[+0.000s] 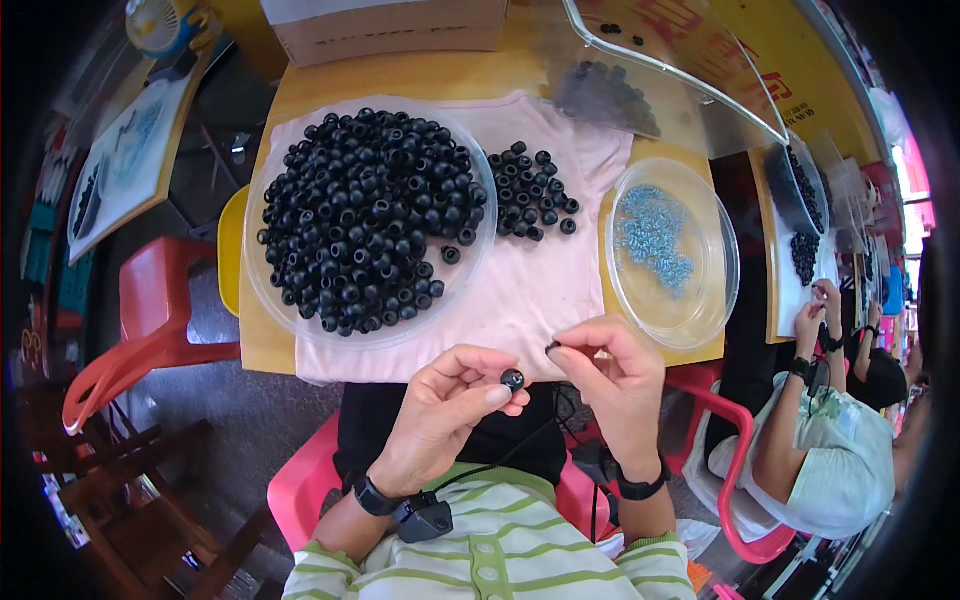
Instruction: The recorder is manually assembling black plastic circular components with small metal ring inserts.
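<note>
My left hand [455,400] is closed, with a black ball-shaped hollow piece [512,380] pinched between thumb and fingertips. Its open end shows, but what lies inside is too small to tell. To its right, a little apart, my right hand [612,372] pinches a small dark piece [553,348], mostly covered by the fingers. Both hands are over the table's near edge. Beyond them a large clear round tray [262,308] bears a heap of black hollow balls [370,215]. More black balls [530,190] lie loose on the pink cloth [540,285].
Right of the cloth stands a clear round dish [690,338] with small bluish metal springs [655,235]. A tilted clear plastic bin [690,100] holds black pieces at the far right. Behind the tray is a cardboard box [390,30]. A co-worker [830,440] sits at the right.
</note>
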`<state>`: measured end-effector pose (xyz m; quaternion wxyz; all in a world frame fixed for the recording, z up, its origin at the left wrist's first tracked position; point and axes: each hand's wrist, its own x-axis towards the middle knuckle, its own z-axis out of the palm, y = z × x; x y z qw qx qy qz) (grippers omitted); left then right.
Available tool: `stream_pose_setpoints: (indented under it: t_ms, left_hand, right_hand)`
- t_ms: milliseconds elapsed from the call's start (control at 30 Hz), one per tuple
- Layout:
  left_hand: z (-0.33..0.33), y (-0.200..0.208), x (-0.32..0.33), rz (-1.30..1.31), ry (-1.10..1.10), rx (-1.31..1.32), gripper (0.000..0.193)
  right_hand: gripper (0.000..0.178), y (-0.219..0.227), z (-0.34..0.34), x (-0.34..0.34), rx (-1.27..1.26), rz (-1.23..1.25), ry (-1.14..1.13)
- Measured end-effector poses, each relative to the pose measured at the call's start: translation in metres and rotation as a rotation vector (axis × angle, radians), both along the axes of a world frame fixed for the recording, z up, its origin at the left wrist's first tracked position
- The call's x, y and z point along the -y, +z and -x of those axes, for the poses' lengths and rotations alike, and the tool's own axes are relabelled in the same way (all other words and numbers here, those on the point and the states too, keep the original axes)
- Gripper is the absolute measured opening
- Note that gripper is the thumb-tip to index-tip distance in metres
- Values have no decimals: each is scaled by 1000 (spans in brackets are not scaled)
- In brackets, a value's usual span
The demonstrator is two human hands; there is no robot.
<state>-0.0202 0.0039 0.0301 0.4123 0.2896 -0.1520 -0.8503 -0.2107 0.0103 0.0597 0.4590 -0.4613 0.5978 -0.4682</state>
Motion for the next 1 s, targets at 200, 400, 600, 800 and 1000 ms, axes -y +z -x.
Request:
stream_pose_setpoints:
  t_ms: [200,400,600,800,1000]
  left_hand:
    - [2,2,-4,24,-30,-69,23]
    - [5,3,-7,55,-46,-71,21]
    - [7,1,-9,13,-41,-84,20]
    - [10,0,-8,29,-43,-98,20]
    - [9,0,-7,-6,-42,-107,21]
  right_hand:
    - [13,14,-3,-9,97,101,104]
    - [12,8,-10,-14,117,153,81]
    - [13,6,-9,-17,-154,305,102]
    - [14,12,-8,-18,-307,356,83]
    - [22,19,-8,-21,-421,354,122]
